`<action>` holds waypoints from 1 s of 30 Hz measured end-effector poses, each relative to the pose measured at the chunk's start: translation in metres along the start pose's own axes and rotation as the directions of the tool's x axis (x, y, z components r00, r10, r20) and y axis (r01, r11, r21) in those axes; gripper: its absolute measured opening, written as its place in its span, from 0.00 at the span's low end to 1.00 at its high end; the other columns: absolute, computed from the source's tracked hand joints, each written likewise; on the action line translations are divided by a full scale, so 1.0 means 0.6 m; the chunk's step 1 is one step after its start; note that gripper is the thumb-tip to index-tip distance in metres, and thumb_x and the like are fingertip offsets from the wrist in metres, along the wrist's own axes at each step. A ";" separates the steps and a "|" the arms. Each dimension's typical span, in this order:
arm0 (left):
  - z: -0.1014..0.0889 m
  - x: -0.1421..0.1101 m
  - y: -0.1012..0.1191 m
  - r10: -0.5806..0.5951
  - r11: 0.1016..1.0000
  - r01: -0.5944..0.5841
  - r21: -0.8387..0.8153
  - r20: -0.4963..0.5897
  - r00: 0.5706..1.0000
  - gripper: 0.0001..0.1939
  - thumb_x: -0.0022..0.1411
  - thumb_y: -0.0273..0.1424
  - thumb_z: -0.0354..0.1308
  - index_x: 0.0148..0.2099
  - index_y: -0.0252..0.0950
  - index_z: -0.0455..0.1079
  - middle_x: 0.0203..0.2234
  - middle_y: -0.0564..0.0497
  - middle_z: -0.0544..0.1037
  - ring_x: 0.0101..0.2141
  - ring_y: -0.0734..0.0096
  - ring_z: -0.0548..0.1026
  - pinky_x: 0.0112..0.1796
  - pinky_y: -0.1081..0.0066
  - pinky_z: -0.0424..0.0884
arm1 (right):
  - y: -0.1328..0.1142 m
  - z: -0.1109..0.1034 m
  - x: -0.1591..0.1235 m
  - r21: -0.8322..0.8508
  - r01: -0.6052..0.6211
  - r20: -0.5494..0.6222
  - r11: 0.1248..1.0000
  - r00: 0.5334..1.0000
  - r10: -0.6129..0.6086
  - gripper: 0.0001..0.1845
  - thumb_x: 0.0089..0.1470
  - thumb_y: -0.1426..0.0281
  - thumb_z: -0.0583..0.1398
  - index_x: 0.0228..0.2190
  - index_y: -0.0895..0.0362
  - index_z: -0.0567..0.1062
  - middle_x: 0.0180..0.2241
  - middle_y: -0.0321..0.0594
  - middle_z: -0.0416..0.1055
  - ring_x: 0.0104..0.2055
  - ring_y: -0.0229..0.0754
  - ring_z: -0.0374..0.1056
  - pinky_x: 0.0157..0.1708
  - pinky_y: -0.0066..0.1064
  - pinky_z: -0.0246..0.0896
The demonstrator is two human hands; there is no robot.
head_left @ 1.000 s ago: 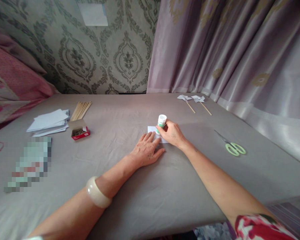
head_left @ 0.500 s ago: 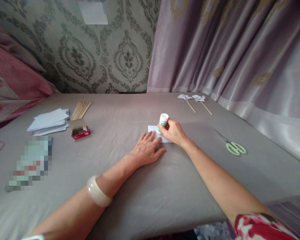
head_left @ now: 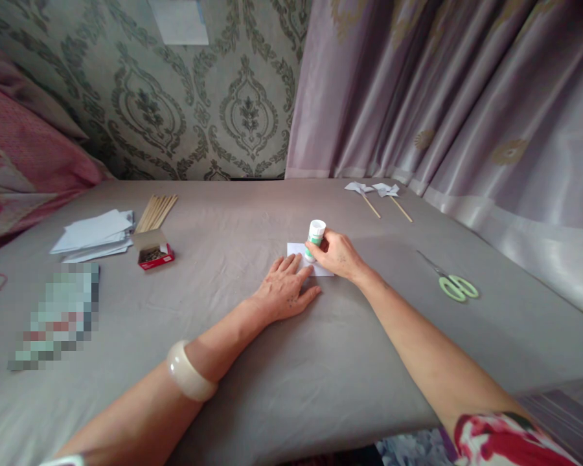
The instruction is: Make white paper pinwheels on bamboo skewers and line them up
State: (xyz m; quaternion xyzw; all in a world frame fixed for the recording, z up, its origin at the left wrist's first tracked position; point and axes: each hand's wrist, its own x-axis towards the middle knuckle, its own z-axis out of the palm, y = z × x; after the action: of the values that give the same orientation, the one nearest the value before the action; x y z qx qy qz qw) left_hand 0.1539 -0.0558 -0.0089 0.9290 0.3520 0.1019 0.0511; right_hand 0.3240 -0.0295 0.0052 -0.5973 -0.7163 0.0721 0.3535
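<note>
A small white sheet of paper lies flat on the grey cloth in front of me. My left hand rests over its near left edge, fingers stretched out and pressing it down. In my right hand is a white and green glue stick, held upright with its lower end against the paper. The fingers of that hand wrap round the tube from the right. Part of the paper is hidden under both hands.
Scissors with green handles lie at the right. Two paper pinwheels on sticks are at the back right. To the left are a paper stack, several wooden sticks, a red box of small metal pieces and a blurred packet.
Almost nothing differs. The glue stick has shifted very slightly to the left on the paper; my left hand stays in place.
</note>
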 end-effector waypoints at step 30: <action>-0.001 0.000 -0.002 0.011 1.000 -0.011 -0.018 -0.024 1.000 0.25 0.65 0.47 0.43 0.54 0.36 0.65 0.57 0.38 0.65 0.60 0.51 0.60 0.58 0.51 0.53 | 0.000 0.000 0.003 0.002 0.014 0.033 1.000 0.999 -0.014 0.11 0.51 0.63 0.58 0.26 0.59 0.70 0.22 0.39 0.71 0.22 0.36 0.63 0.25 0.27 0.54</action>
State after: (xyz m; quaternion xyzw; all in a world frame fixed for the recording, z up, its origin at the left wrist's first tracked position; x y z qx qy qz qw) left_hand 0.1531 -0.0547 -0.0087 0.9292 0.3464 0.1166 0.0548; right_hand 0.3239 -0.0278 0.0061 -0.5906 -0.7261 0.0799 0.3428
